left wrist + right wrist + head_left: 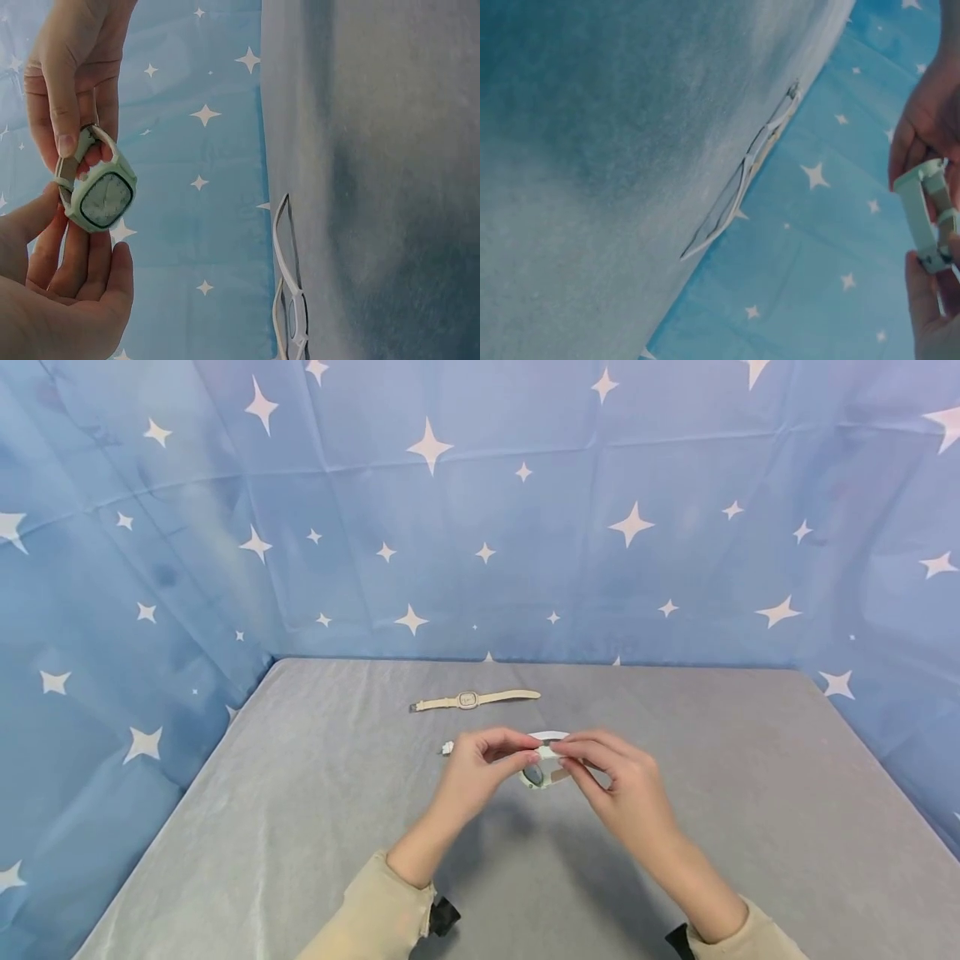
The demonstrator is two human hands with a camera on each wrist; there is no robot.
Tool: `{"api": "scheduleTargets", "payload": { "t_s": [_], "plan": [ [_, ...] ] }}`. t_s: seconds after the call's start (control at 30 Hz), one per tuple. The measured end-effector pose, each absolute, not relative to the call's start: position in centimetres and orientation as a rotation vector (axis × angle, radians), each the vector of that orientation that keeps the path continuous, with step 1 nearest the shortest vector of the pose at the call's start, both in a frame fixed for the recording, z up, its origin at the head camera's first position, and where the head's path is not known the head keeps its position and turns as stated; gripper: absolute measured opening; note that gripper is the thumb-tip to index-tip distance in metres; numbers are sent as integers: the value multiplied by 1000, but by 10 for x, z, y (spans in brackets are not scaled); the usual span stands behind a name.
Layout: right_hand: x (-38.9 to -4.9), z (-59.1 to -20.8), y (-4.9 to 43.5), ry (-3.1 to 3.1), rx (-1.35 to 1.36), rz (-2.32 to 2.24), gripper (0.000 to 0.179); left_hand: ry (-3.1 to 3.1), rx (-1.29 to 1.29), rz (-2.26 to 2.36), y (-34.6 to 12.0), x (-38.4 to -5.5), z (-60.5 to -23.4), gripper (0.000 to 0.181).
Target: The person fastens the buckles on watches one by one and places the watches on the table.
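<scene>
A pale green watch (106,199) with a squarish face hangs between both hands above the table, its strap bent round into a loop. My left hand (477,767) pinches the strap between thumb and fingers. From the other side, my right hand (618,770) pinches the strap as well, fingertips close to those of the left. The fingers cover part of the strap in the head view. In the right wrist view the green watch (917,217) is seen from its edge. Behind the hands lies a white watch (551,736), mostly hidden there.
A cream watch (468,700) lies stretched out on the grey cloth-covered table (225,827), farther back than the white one. A blue star-patterned curtain (480,510) stands along the table's back and sides.
</scene>
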State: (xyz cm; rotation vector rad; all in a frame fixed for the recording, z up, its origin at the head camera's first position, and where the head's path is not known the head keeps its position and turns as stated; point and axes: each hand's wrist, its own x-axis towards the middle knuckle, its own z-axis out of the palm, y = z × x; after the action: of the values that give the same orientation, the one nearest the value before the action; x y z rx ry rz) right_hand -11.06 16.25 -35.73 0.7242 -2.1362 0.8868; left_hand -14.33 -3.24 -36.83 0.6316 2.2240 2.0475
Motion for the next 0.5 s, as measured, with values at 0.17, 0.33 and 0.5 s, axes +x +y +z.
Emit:
{"api": "scheduleTargets", "payload": {
  "t_s": [0.17,0.33,0.5],
  "plan": [
    [-110,-358,163,-2176,704,868,31,2291,624,2007,-30,-142,-369,17],
    [-110,-361,162,-2236,684,862,27,2355,615,1915,-29,-140,-366,16],
    [-111,-363,164,-2288,653,928,23,2394,658,1833,-28,-141,-365,15]
  ]
}}
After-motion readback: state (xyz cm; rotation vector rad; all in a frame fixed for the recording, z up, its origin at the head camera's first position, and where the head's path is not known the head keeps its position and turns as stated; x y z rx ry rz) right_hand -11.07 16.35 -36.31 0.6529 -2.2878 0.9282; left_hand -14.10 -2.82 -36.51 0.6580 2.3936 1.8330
